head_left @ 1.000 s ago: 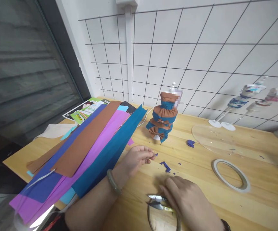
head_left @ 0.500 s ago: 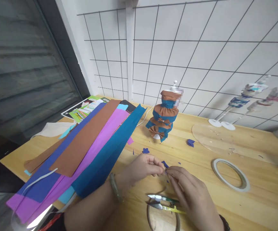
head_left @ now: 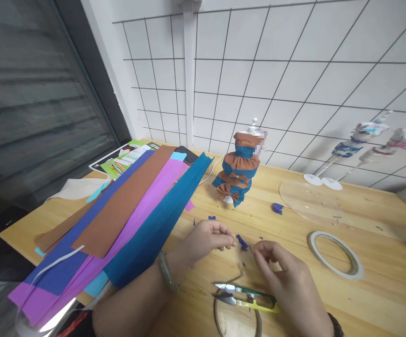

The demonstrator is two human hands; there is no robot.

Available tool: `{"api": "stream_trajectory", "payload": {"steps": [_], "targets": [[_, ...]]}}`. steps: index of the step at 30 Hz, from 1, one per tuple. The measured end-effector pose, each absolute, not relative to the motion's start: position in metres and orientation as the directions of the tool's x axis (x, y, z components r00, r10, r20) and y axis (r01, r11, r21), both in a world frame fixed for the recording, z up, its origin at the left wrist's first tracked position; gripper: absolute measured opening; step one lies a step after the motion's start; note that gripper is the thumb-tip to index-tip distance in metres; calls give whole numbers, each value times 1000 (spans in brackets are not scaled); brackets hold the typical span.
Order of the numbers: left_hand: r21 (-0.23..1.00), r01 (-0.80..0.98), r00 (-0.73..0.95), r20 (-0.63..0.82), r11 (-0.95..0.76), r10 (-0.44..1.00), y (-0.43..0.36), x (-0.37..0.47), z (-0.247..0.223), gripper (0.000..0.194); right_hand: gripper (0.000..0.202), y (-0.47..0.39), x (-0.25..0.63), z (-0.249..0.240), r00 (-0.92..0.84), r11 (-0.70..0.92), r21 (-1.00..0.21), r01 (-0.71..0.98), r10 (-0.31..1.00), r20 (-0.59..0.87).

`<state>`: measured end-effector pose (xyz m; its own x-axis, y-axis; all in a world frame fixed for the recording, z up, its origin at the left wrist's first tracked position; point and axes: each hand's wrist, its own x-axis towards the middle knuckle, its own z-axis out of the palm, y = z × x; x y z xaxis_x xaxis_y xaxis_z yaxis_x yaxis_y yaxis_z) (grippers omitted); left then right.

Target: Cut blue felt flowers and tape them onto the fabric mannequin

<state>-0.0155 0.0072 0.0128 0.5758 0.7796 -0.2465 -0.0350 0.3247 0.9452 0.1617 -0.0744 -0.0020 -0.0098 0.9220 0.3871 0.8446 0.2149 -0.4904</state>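
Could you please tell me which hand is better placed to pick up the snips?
Probably the right hand: the snips lie with their handles toward it, ending right by it. The left hand is farther from those handles, beyond the blades.

The left forearm (head_left: 129, 295) slants across the near edge of the worktop (head_left: 371, 304), toward the far edge, wrist slightly bent. The left hand (head_left: 210, 238) has its fingers curled, thumb against forefinger. Farther from the worktop's left corner, the right hand (head_left: 289, 274) rounds thumb and forefinger to a pinch; both hands' fingertips face each other, just apart
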Motion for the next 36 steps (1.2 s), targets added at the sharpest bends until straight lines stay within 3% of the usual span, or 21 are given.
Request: {"api": "stream_trajectory", "payload": {"steps": [7,12,19,28,31,36], "targets": [[941,-30,584,-258,338,770,5,-14,10,15,26,-71,168,-7,132,57,-630,775,959,250],[935,-49,598,-255,352,760,3,-12,7,18,25,-75,156,3,86,69,-756,652,983,164],[934,-45,617,-252,353,746,-1,-9,-1,20,24,-75,145,5,38,72,-813,578,993,114],[921,-127,660,-198,367,724,3,-13,1,29,26,-76,147,7,100,-6,-897,442,994,43],[943,-126,603,-174,308,779,2,-12,3,33,26,-76,148,6,128,-38,-910,413,992,17],[992,7,573,-105,123,813,-8,-7,6,25,26,-76,148,4,145,-69,-924,377,989,-15]]}}
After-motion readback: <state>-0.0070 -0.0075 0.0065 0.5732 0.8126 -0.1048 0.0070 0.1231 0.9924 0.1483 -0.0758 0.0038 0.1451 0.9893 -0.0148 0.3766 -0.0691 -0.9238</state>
